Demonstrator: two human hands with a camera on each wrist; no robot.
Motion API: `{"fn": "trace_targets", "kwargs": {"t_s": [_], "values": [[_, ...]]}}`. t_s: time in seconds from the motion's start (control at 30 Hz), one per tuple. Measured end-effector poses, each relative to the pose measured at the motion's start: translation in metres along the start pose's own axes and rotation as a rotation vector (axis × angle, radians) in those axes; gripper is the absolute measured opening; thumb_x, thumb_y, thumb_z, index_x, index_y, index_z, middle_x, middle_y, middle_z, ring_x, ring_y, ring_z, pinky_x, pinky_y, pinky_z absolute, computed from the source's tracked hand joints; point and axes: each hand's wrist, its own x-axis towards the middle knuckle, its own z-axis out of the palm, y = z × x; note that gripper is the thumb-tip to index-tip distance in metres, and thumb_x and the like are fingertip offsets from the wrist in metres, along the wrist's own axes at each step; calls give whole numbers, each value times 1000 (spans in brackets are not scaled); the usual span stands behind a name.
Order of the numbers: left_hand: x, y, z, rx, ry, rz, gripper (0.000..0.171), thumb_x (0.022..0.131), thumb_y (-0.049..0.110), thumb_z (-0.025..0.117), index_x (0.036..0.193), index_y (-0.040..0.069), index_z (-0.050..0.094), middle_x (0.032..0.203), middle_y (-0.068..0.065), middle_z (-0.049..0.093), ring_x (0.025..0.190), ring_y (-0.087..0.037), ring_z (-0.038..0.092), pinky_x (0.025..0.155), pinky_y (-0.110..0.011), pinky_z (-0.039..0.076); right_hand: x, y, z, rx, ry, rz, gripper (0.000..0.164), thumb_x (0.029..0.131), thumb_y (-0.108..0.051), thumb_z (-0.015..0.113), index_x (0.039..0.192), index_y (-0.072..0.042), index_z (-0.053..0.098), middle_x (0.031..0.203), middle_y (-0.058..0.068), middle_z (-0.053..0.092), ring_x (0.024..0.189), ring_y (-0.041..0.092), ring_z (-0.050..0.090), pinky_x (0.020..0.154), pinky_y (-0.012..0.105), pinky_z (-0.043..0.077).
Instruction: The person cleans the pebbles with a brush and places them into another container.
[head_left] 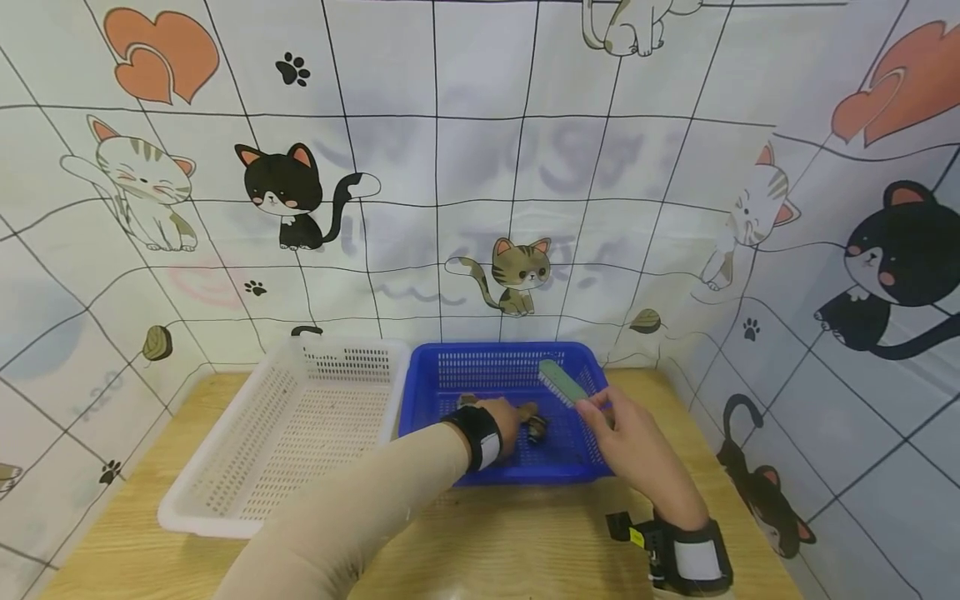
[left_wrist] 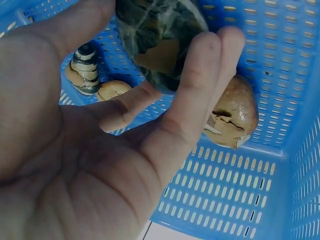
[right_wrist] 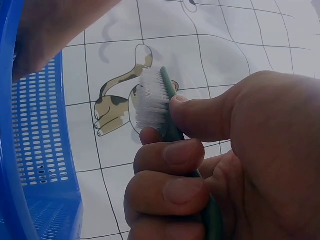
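My left hand (head_left: 501, 423) is down in the blue basket (head_left: 536, 478). In the left wrist view its thumb and fingers grip a smooth dark green stone (left_wrist: 160, 37) with pale veins and a tan patch. Beyond the fingers lie a black-and-cream striped stone (left_wrist: 86, 70), a small tan stone (left_wrist: 114, 90) and a brown stone (left_wrist: 239, 107) with a cracked hollow. Over the basket's right side, my right hand (head_left: 633, 442) holds a green brush (head_left: 564, 385) by its handle. The brush's white bristles (right_wrist: 151, 100) point left in the right wrist view, touching nothing.
A white plastic basket (head_left: 174, 518) stands left of the blue one, their rims side by side. Both rest on a wood-grain table (head_left: 480, 542). Behind and to the right hangs a white gridded sheet (head_left: 397, 167) printed with cats.
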Motion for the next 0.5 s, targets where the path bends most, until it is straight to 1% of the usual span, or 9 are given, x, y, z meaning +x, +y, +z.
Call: {"fn": "trace_targets", "kwargs": {"t_s": [0.07,0.13,0.17,0.23,0.27,0.3,0.37,0.43,0.5], "values": [[0,0,0,-17,-20,-6,12,97,12,73,85,13,73,71,2,62,58,-13,51,50,-25,44,-1,0,-1,2,-2,3,43,114,-46,48,121,-4,57,85,6,57,71,19,53,57,31,45],[-1,0,1,-27,-24,-3,10,98,11,71,88,12,75,76,1,69,57,-13,50,49,-24,43,-2,-1,-1,6,-4,3,43,114,-46,48,121,-4,56,85,6,56,71,19,53,57,31,45],[-1,0,1,-51,-23,-3,9,98,9,70,100,14,77,85,0,74,56,-13,49,49,-25,42,-2,-1,-2,8,-4,2,43,114,-46,48,121,-4,56,85,6,56,72,19,53,57,31,45],[-3,-1,1,-74,-26,1,32,100,6,66,129,20,73,99,-3,78,53,-13,46,48,-25,41,-3,-2,-2,14,-7,2,43,114,-46,48,121,-4,56,85,6,55,72,19,53,57,31,45],[-3,-1,1,-75,-27,5,47,100,5,65,143,25,66,105,-4,79,52,-13,45,48,-26,41,-3,-2,-2,15,-8,2,43,114,-46,49,121,-4,56,84,6,55,72,19,53,58,31,45],[-3,-1,1,-66,-28,7,51,100,5,65,146,27,63,107,-4,79,52,-13,44,48,-26,41,-3,-2,-2,16,-8,2,43,114,-46,49,121,-4,56,84,6,55,72,19,53,58,31,45],[-4,-1,1,-72,-36,6,73,100,3,65,161,36,45,106,-4,78,50,-13,43,48,-27,41,-3,-2,-2,18,-8,3,42,114,-45,49,121,-4,56,84,6,54,72,19,53,58,31,45],[-3,-1,2,-29,-37,14,61,99,5,67,154,30,56,97,-3,78,52,-14,46,49,-27,42,-3,-2,-2,14,-9,5,42,114,-45,49,121,-5,56,84,6,54,71,19,53,57,31,45],[-2,-1,1,2,-45,18,61,97,7,71,153,27,57,100,-3,79,57,-14,50,51,-28,45,-3,-2,-2,12,-12,6,42,114,-46,49,121,-5,56,84,6,54,71,19,53,57,31,44]]}}
